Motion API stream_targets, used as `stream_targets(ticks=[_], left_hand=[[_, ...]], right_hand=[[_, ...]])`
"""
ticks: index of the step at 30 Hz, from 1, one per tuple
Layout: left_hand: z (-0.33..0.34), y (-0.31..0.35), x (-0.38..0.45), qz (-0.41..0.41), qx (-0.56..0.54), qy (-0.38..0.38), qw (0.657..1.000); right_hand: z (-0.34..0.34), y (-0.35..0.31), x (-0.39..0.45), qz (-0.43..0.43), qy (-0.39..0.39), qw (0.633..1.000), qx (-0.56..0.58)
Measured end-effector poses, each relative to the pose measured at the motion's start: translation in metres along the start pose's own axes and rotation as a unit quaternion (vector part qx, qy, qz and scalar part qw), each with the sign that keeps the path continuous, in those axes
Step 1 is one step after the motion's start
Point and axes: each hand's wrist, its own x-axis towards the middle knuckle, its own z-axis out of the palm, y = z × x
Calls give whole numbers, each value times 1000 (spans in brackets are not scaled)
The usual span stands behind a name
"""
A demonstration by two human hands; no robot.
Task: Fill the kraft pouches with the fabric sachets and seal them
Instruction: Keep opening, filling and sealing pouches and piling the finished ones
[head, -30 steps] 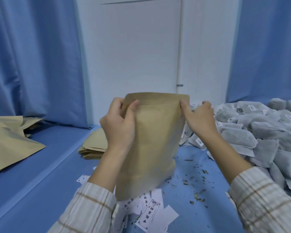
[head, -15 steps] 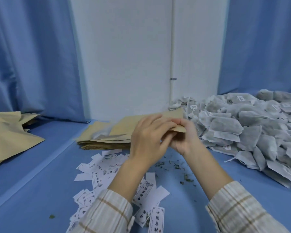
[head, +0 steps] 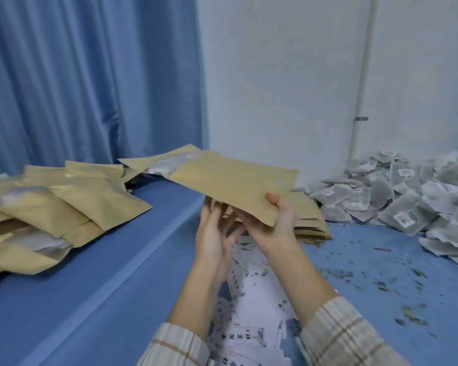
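A flat kraft pouch [head: 230, 180] with a silvery window end is held level above the blue table [head: 117, 273], pointing left. My right hand [head: 275, 223] grips its near corner, thumb on top and fingers underneath. My left hand [head: 217, 233] is just below the pouch with its fingers straight and holds nothing. A heap of kraft pouches [head: 64, 207] lies at the left. Grey fabric sachets [head: 407, 196] are piled at the right.
A stack of flat empty pouches [head: 312, 220] lies behind my hands. White printed paper labels [head: 254, 299] are scattered in front of me. Loose herb crumbs [head: 381, 276] litter the table on the right. Blue curtains and a white wall close off the back.
The pouch went from upright in both hands to flat, then swung left toward the heap. My left hand has let go of it. My view has turned left.
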Motion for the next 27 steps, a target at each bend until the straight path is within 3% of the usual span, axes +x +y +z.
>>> stream_targets(ticks=[1,3,6,8,12,15,17,18,19,20,22,23,24,25,27], left_hand=[[-12,10,11,0,-14,23,1000],[-40,32,35,-17,-36,69,997],[-85,51,60,-55,-58,122,989],[-109,48,70,-68,-55,148,985],[-117,16,85,-99,-63,178,977],[-108,-7,97,-129,-37,178,975],[-104,-22,107,-151,-20,166,974],[-103,-28,112,-157,-5,161,974],[-100,-33,115,-162,13,160,974],[-98,-38,118,-164,33,161,973],[-92,-46,120,-166,54,165,971],[-90,-49,121,-170,55,166,970],[-88,-53,122,-177,54,170,968],[-87,-57,122,-187,54,175,965],[-86,-64,122,-203,61,184,960]], right_hand=[[23,23,27,32,-10,999,-29],[72,74,78,97,-4,975,-202],[76,135,119,146,18,863,-484],[66,163,135,160,69,817,-549],[25,163,162,177,86,834,-516],[2,145,174,157,110,877,-440],[-10,132,175,122,104,899,-408],[-17,123,176,78,90,886,-448],[-26,113,177,9,70,841,-537],[-37,101,179,-75,45,749,-656],[-61,73,182,-190,6,481,-856],[-74,62,183,-191,-1,377,-907],[-88,51,184,-155,1,308,-939],[-100,42,184,-102,4,280,-955],[-125,27,181,-7,9,276,-961]])
